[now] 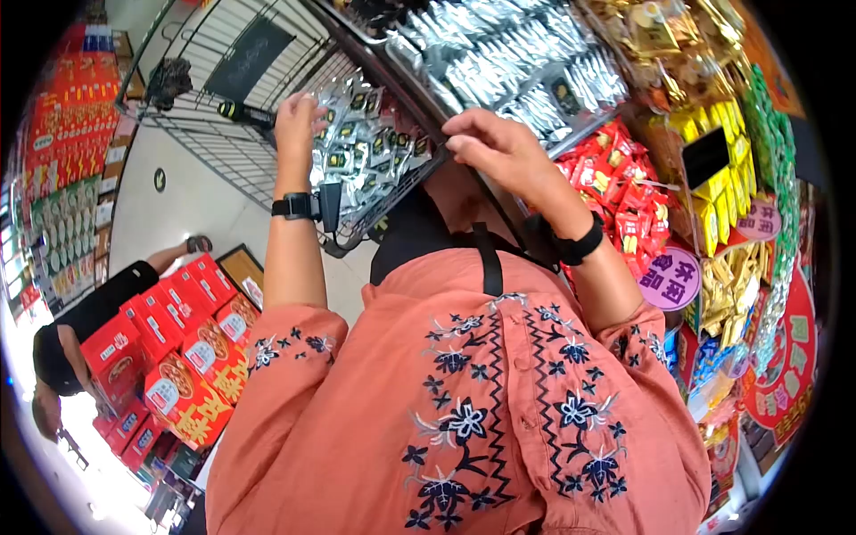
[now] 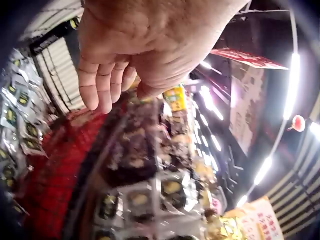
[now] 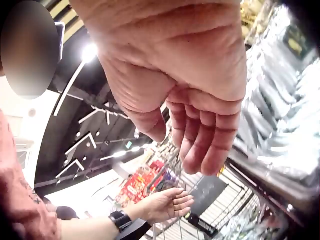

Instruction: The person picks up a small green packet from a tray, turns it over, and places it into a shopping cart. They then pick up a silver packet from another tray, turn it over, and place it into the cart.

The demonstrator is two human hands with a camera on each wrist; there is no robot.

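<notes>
My left hand [image 1: 299, 125] is raised over the near side of a wire shopping cart, holding nothing, its fingers loosely bent. Close to it, many small silver packets [image 1: 370, 147] with dark labels lie piled in the cart. My right hand [image 1: 504, 153] hovers near the front edge of a display bin [image 1: 584, 134] heaped with silver packets [image 1: 526, 67]. In the right wrist view its fingers [image 3: 220, 142] curve loosely around nothing. The left wrist view shows the left hand's fingers [image 2: 102, 85] hanging relaxed, with silver packets [image 2: 20, 100] off to one side.
The cart's wire wall [image 1: 214, 160] stands ahead on the left. Red-wrapped packets [image 1: 624, 192] and yellow bags [image 1: 722, 178] fill displays at the right. Stacked red boxes [image 1: 187, 343] stand at the left, where another person in black [image 1: 102, 303] is beside them.
</notes>
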